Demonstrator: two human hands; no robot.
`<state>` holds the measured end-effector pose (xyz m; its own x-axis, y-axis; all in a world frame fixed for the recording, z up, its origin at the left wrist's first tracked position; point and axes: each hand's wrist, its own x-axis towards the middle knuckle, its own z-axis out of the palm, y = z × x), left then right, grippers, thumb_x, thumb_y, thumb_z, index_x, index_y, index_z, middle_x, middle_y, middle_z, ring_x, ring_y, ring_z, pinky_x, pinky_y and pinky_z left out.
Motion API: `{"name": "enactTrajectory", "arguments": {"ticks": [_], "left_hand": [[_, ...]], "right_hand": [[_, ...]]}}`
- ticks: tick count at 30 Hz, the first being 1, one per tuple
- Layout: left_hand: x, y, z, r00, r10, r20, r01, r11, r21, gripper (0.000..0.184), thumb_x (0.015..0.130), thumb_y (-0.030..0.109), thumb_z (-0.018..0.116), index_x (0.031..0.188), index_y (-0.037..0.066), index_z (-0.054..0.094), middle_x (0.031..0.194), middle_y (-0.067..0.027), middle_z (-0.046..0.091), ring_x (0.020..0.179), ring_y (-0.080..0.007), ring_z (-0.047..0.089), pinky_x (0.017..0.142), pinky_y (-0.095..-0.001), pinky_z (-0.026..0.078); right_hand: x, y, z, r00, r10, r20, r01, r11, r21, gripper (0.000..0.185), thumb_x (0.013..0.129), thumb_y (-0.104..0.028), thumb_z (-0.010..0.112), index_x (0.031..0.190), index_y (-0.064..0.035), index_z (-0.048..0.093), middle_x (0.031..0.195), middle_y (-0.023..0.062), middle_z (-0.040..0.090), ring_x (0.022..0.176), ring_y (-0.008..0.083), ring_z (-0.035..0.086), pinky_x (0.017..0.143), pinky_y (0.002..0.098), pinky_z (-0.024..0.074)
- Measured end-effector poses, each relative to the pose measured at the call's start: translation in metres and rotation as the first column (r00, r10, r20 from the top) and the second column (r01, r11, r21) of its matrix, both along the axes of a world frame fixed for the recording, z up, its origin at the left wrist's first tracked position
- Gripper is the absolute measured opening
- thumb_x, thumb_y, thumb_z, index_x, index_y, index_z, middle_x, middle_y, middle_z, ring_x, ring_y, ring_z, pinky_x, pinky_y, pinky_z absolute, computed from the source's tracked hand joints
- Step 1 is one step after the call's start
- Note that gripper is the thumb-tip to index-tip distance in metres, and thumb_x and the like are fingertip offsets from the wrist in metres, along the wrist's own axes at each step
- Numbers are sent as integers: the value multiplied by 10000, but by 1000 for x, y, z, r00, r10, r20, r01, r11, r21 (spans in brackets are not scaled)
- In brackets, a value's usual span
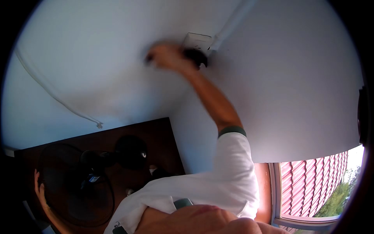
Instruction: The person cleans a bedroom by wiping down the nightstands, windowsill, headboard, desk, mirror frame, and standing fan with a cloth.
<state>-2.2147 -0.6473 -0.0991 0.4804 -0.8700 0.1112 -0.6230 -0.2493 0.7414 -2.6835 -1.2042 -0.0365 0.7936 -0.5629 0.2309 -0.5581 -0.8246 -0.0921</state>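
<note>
At the lower left, my left hand (39, 188) grips the outer rim of a black electric fan (93, 206), with its fingers along the guard. The fan's round base (131, 151) shows farther right, over a dark brown wooden surface. My right hand (165, 56) is raised against the white wall and smeared by motion. Close by is a white wall socket (198, 41). A black object (196, 57) sits just below the socket, beside my right wrist; its kind is unclear. Blur hides whether my right fingers hold anything.
A white cable duct (233, 21) runs up from the socket along the wall corner. Another white cable (56, 98) hangs on the left wall. The brown wooden surface (163, 134) meets the wall. At the lower right, a window (277, 195) shows a tiled roof outside.
</note>
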Motion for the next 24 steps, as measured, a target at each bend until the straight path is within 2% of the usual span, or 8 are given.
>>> {"name": "enactTrajectory", "arguments": {"ticks": [1, 5, 9, 14, 17, 19, 21, 24], "left_hand": [[-1, -3, 5, 1000, 3, 5, -3, 1000, 4, 503, 772, 266, 488, 1208, 16, 477, 1363, -162, 330, 1273, -270, 286, 1052, -378, 170], [-11, -4, 11, 999, 46, 7, -46, 999, 28, 502, 768, 266, 502, 1205, 19, 483, 1364, -165, 328, 1271, -275, 288, 1049, -381, 178], [5, -2, -3, 1000, -1, -30, 0, 1000, -30, 489, 786, 229, 478, 1217, -2, 464, 1362, -161, 333, 1269, -262, 293, 1048, -362, 177], [8, 2, -6, 1000, 15, 16, -15, 999, -31, 506, 771, 245, 492, 1211, -5, 472, 1348, -177, 350, 1265, -279, 301, 1050, -380, 182], [15, 5, -7, 998, -18, 52, 19, 1000, -13, 504, 779, 252, 486, 1215, -2, 470, 1350, -177, 345, 1265, -277, 302, 1049, -380, 187], [22, 8, -14, 999, -2, 34, 2, 1000, -10, 511, 804, 294, 483, 1221, 0, 462, 1360, -172, 328, 1268, -281, 294, 1050, -381, 193], [20, 4, -8, 996, -28, 81, 25, 999, 35, 514, 822, 271, 480, 1257, 5, 423, 1373, -151, 314, 1277, -261, 282, 1054, -369, 191], [29, 14, -15, 997, -33, 66, 27, 996, 88, 507, 861, 246, 445, 1304, 15, 357, 1385, -126, 299, 1290, -234, 260, 1058, -350, 188]], "right_hand": [[22, 24, -18, 995, 86, -54, -81, 993, 90, 204, 700, -136, 587, 891, -76, 625, 870, 131, 616, 831, 284, 580, 708, 381, 465], [-20, 45, -23, 805, 75, 589, -33, 996, -82, 214, 659, -89, 639, 872, -75, 616, 860, 111, 599, 837, 301, 560, 745, 376, 457], [-85, 39, 24, 616, -214, 758, 473, 870, -139, 215, 668, -102, 606, 874, -53, 570, 900, 122, 564, 885, 302, 535, 762, 384, 445], [-89, -28, 24, 719, -487, 496, 674, 662, -327, 139, 693, -106, 577, 802, -21, 590, 864, 123, 590, 834, 297, 550, 720, 386, 470], [-65, -18, 34, 837, -417, 354, 541, 728, -422, 136, 722, -112, 557, 820, -43, 621, 823, 107, 607, 807, 291, 565, 704, 385, 480], [-57, 2, 33, 973, -186, 138, 206, 968, -142, 140, 747, -122, 582, 863, -52, 620, 868, 100, 613, 827, 271, 574, 684, 355, 469], [-46, 32, -13, 921, 313, 231, -327, 945, 24, 164, 737, -125, 610, 887, -59, 625, 868, 104, 613, 820, 277, 572, 698, 347, 463], [-53, 60, -43, 906, 215, 364, -236, 972, 14, 188, 738, -135, 630, 904, -47, 621, 834, 96, 613, 789, 254, 579, 709, 334, 456]]}}
